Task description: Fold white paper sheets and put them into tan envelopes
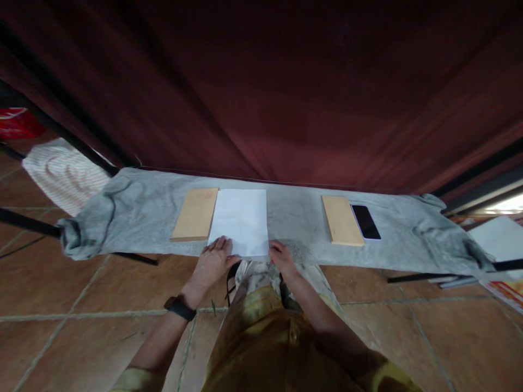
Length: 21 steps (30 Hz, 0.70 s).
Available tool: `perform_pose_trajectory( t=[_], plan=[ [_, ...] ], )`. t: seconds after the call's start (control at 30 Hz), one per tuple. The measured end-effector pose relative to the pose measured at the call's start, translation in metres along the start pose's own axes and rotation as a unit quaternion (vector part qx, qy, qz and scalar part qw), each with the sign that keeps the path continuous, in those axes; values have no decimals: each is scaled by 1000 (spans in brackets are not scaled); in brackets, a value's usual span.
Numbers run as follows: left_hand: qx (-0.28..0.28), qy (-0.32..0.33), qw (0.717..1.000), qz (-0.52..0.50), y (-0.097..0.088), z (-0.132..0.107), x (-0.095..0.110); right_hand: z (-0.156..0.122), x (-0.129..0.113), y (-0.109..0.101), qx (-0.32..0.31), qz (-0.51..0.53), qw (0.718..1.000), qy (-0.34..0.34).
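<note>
A white sheet of paper (241, 220) lies on a narrow table covered by a grey cloth (294, 218). My left hand (212, 261) rests flat on the sheet's near left corner, fingers stretched out. My right hand (280, 255) is at the near right corner, fingers curled on the paper's edge. A tan envelope (195, 213) lies just left of the sheet, partly under its edge. Another tan envelope (342, 220) lies further right, with a black phone (366, 221) beside it.
A dark red curtain (286, 98) hangs behind the table. A striped cloth (61, 174) lies at the left, white boards and printed sheets (498, 250) at the right. Tiled floor (81, 305) runs below the table's near edge.
</note>
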<state>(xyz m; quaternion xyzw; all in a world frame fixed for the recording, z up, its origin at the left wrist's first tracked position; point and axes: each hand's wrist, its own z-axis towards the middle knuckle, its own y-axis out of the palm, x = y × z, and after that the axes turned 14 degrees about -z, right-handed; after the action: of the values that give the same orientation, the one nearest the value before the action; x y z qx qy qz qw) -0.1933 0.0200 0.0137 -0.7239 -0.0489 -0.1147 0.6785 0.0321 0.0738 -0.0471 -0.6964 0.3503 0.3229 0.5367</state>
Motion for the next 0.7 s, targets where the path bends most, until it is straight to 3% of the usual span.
perform_pose_trajectory(
  t=[0.17, 0.5, 0.6, 0.7],
  plan=[
    [12, -6, 1000, 5, 5, -2, 5, -3, -9, 3, 2, 59, 996, 60],
    [24, 7, 1000, -1, 11, 0, -4, 9, -27, 11, -48, 135, 985, 93],
    [66, 25, 997, -44, 16, -2, -15, 14, -34, 10, -52, 145, 983, 102],
    [153, 27, 984, -87, 19, -8, -26, 14, -37, 4, -43, 160, 981, 98]
  ],
)
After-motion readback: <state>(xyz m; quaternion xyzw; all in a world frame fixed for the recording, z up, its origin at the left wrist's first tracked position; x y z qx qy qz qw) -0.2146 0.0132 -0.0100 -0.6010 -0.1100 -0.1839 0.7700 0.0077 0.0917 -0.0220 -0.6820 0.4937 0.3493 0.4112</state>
